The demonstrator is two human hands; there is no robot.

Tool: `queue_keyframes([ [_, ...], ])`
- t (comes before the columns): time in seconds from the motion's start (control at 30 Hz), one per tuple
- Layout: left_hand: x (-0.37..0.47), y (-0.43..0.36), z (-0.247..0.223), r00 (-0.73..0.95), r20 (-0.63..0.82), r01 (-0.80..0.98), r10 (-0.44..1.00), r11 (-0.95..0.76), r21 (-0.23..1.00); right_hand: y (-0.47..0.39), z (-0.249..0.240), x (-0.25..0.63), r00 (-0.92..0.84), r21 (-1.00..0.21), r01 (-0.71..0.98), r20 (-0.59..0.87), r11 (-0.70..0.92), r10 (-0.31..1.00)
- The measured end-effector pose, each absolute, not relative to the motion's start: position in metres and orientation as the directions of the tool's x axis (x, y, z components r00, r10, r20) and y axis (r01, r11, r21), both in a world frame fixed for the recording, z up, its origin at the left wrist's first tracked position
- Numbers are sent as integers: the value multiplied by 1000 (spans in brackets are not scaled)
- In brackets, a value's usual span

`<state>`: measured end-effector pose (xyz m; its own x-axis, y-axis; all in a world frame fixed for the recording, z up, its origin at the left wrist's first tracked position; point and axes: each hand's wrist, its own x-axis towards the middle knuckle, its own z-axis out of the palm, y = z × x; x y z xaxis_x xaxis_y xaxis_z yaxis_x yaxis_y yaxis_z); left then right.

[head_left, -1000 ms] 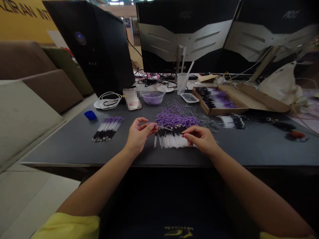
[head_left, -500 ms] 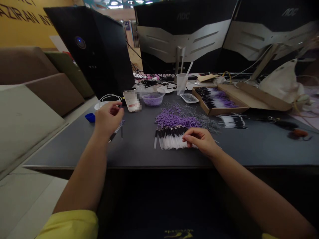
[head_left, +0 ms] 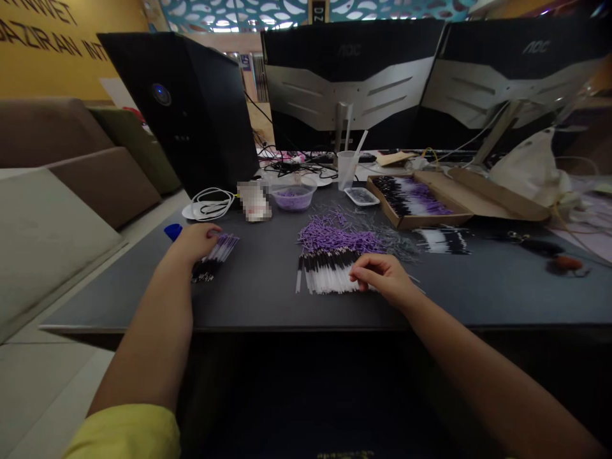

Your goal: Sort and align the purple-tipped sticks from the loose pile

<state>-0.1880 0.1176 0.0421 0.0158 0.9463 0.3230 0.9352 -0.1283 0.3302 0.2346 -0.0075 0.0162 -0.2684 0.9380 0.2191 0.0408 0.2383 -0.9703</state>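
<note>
My left hand [head_left: 194, 242] is at the left of the desk, over a small pile of purple, white and black sticks [head_left: 220, 250]. Its fingers are bent, and what they hold, if anything, is hidden. My right hand [head_left: 380, 275] has thumb and forefinger pinched together at the right end of a row of black-and-white sticks [head_left: 329, 274]; anything between the fingertips is too small to tell. Behind that row lies a heap of purple pieces [head_left: 335, 233], with grey pieces [head_left: 399, 242] to its right.
An open cardboard box [head_left: 415, 222] of sticks stands at the back right, near loose white sticks [head_left: 442, 241]. A bowl [head_left: 292, 199], small tray [head_left: 362, 196], plastic cup [head_left: 346, 171] and blue cup [head_left: 173, 231] are on the desk. Monitors [head_left: 354, 83] and a computer tower [head_left: 191, 115] stand behind.
My left hand has moved down and left onto the left pile, uncovering more of its sticks. My right hand has hardly moved. The camera view has shifted slightly.
</note>
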Motion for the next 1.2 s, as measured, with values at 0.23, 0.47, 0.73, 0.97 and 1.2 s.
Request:
queue_keyframes([
  [0.23, -186, 103, 45, -41, 296, 970, 954, -33, 241, -9, 19, 233, -294, -958, 100, 231, 270, 927],
  [0.47, -161, 88, 53, 17, 288, 965, 957, -91, 245, -15, 19, 233, -330, -928, 142, 283, 344, 900],
  [0.73, -57, 40, 58, 439, 87, 855, 894, -445, 267, 0, 17, 247, -200, -950, 52, 291, 307, 936],
  [0.97, -22, 26, 38, 432, -51, 892, 901, -418, 171, 18, 22, 264, -94, -943, 190, 258, 272, 962],
  [1.2, -15, 22, 45, 369, -143, 929, 918, -368, 37, 45, 23, 301, -85, -531, 786, 417, 318, 905],
])
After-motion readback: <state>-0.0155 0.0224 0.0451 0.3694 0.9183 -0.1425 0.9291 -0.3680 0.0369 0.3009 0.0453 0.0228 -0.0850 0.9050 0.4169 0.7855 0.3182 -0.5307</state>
